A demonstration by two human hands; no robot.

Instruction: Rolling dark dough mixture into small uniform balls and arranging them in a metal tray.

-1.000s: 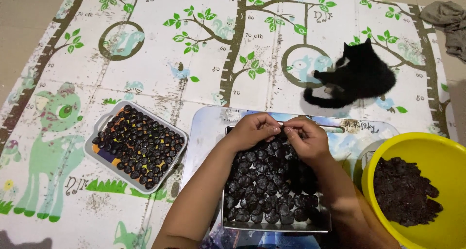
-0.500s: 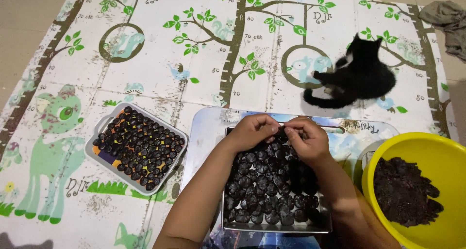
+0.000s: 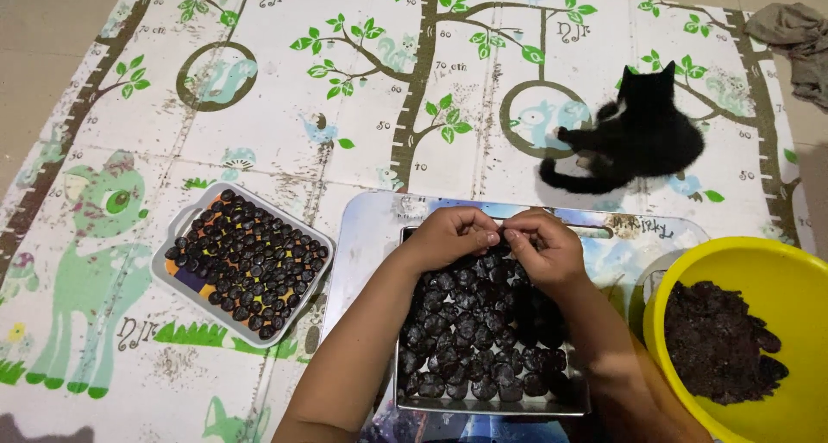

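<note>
A metal tray (image 3: 412, 402) packed with rows of small dark lumps lies in front of me on a pale board (image 3: 366, 236). My left hand (image 3: 444, 236) and my right hand (image 3: 545, 246) meet over the tray's far edge, fingertips pinched together around a small dark lump that is mostly hidden. To the left, a grey tray (image 3: 166, 277) holds several rows of similar dark lumps on an orange lining. A yellow bowl (image 3: 780, 270) at the right holds a heap of dark crumbly mass (image 3: 718, 339).
Everything sits on a floor mat (image 3: 285, 106) printed with trees, a deer and birds. A black cat (image 3: 634, 141) lies on the mat beyond the board. A grey cloth (image 3: 798, 37) lies at the top right corner on the bare floor.
My hands have stayed together at the far edge of the metal tray, only the fingers shifting slightly. The cat has moved its head and paws a little.
</note>
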